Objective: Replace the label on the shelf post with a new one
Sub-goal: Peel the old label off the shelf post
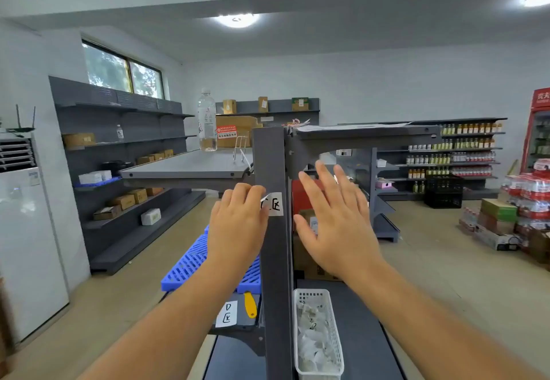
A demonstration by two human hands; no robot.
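Forearms: two, bare, reaching up from the bottom edge toward the shelf post (275,260).
White basket (334,347): one, slotted plastic, on the lower shelf just right of the post; holds crumpled white paper scraps, too many to count.
Spare label (226,314): one white slip on the lower shelf left of the post, hand-drawn "D" above a boxed character.
Yellow tool (250,304): one, lying just right of the spare label; type unclear.
Blue crate (190,260): one slatted plastic piece, behind the left forearm.
Shelf post: one, dark grey, upright, centre of view.
Label on post (273,204): one white slip stuck at hand height, black hand-drawn marks, a boxed character legible; its left edge curls away from the metal.
Left hand (238,219): fingers bent, tips pinching the label's lifted left edge.
Right hand (336,219): fingers spread flat, palm forward, holding nothing, right of the post and clear of it.
Water bottle (206,120): one, clear, upright on the upper left shelf, print unreadable.
Cardboard box (235,132): one behind the bottle, red-and-white sticker, text too small to read.
Far shelves (455,153): rows of small bottles, not countable.
Red cooler (540,129): one, at the right edge, white characters on top, partly cut off.
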